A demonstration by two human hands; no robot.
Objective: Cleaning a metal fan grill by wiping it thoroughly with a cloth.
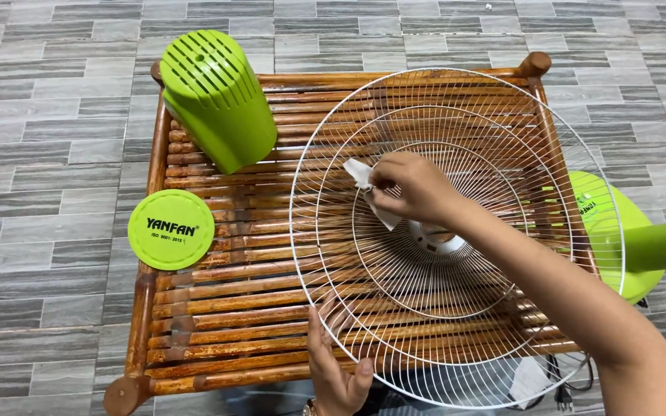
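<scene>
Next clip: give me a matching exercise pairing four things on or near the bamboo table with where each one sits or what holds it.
Things:
1. ribbed green plastic motor cover
2. round green plastic disc
3. small white cloth
4. white wire fan guard

Places:
A. pinched in the right hand
B. steadied at its near rim by the left hand
C. far left corner of the slatted bamboo table
D. flat on the table's left edge

Pairs: 1-C, 2-D, 3-A, 4-B

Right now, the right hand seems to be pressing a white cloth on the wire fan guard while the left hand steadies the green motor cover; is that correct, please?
Not quite. In the head view the left hand steadies the near rim of the wire fan guard, not the green motor cover, which stands untouched at the far left of the bamboo table. The right hand does press the white cloth on the guard.
</scene>
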